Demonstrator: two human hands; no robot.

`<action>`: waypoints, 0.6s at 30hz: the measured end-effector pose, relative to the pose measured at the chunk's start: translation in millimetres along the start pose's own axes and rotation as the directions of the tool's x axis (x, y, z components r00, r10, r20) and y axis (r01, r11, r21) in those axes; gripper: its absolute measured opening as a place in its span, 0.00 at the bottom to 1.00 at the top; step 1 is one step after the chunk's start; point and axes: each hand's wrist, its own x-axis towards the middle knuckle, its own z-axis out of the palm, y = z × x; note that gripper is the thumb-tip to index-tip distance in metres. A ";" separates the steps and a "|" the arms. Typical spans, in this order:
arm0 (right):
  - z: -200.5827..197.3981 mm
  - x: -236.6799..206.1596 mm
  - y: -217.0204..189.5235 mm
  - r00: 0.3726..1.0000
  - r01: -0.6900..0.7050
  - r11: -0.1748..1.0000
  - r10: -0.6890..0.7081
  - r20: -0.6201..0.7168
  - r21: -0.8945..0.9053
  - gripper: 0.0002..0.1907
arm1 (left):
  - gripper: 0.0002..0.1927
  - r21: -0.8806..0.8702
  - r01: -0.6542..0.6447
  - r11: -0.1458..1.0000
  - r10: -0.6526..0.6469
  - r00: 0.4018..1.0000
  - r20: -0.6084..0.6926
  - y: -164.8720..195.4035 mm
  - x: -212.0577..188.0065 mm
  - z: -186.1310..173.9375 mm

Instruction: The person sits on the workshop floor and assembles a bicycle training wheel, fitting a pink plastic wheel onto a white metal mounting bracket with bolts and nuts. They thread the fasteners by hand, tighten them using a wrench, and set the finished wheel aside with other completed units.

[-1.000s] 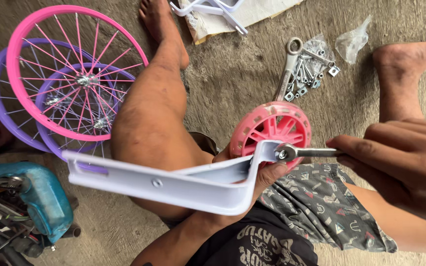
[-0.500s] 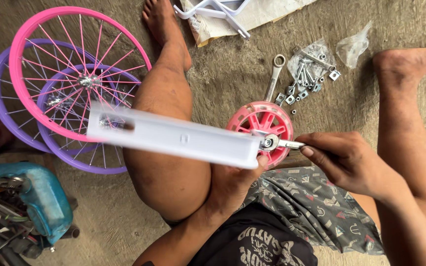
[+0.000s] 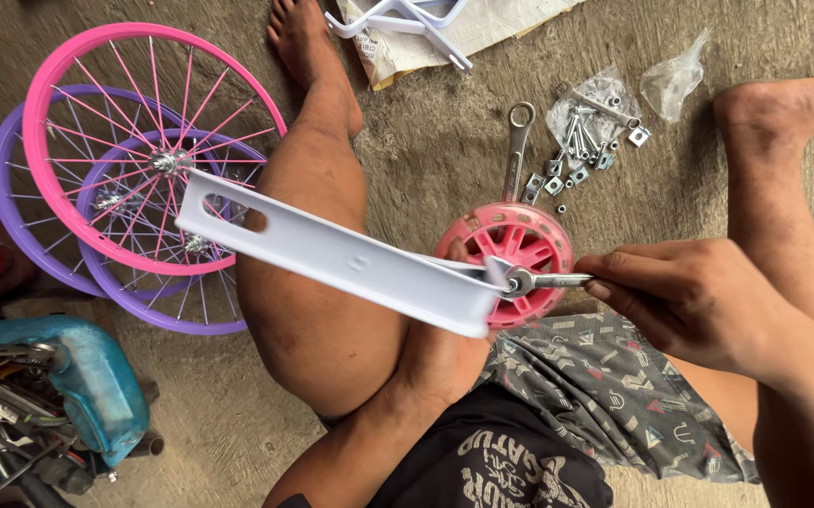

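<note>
My left hand (image 3: pixel 446 353) grips a pink plastic training wheel (image 3: pixel 520 246) from below, with a long white metal bracket (image 3: pixel 331 254) bolted to its hub. The bracket points up and left across my left thigh. My right hand (image 3: pixel 684 301) is closed on the handle of a small metal wrench (image 3: pixel 543 279), whose ring end sits on the nut at the wheel's hub. Part of the wheel is hidden behind the bracket's bent end.
A pink spoked bicycle wheel (image 3: pixel 78 103) lies over two purple ones (image 3: pixel 12 216) at the left. A loose spanner (image 3: pixel 517 141), scattered nuts and bolts with clear bags (image 3: pixel 595 122) lie on the concrete ahead. A white frame part (image 3: pixel 407 23) rests on cardboard; a blue toolbox (image 3: pixel 87 386) sits lower left.
The bracket and wheel have swung: the bracket's far end rose from low left to point up and left. My right hand stayed on the wrench at the hub.
</note>
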 end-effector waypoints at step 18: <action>-11.8 -3.9 -12.2 0.996 0.030 0.990 -0.041 -0.078 -0.138 0.11 | 0.28 -0.267 0.051 0.962 -0.020 0.993 0.117 1.2 -4.2 19.1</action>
